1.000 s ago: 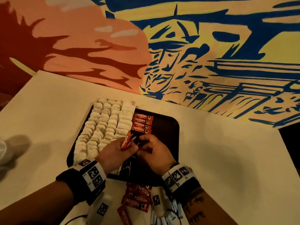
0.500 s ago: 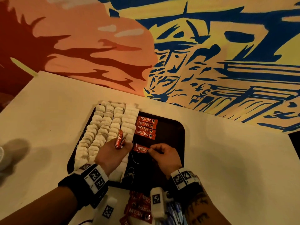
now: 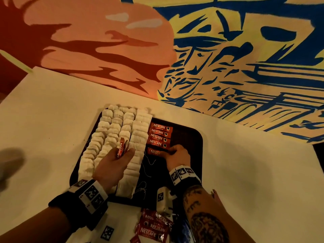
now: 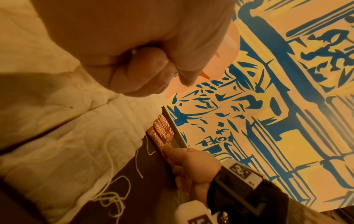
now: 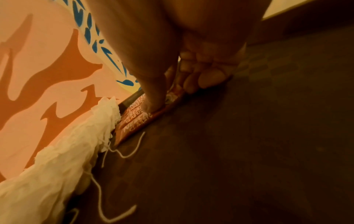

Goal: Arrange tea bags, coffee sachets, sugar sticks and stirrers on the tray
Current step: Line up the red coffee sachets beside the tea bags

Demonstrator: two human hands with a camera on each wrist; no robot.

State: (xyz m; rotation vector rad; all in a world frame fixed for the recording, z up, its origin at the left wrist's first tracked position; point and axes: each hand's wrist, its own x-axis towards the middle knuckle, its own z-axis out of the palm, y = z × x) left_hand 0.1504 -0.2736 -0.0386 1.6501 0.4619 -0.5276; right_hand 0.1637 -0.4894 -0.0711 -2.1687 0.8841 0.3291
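Head view: right hand [image 3: 178,156] now pressing its pinched coffee sachet [image 3: 155,152] onto the tray [image 3: 189,135] beneath the row, left hand [image 3: 112,163] still clutching spare sachets [image 3: 121,147].

Tea bags [image 3: 121,135]: thin white paper, crinkled, matt; loose cotton-like strings [image 5: 118,153] beside them.
Coffee sachets [image 3: 160,135] right of tea bags: red foil-like film, slight gloss.
Tray [image 3: 189,137]: dark, fine checkered texture, dull, looks plastic.
Table [image 3: 245,172] under tray: pale, smooth, matt.
Wall [image 3: 228,50] behind table: painted, flat finish.
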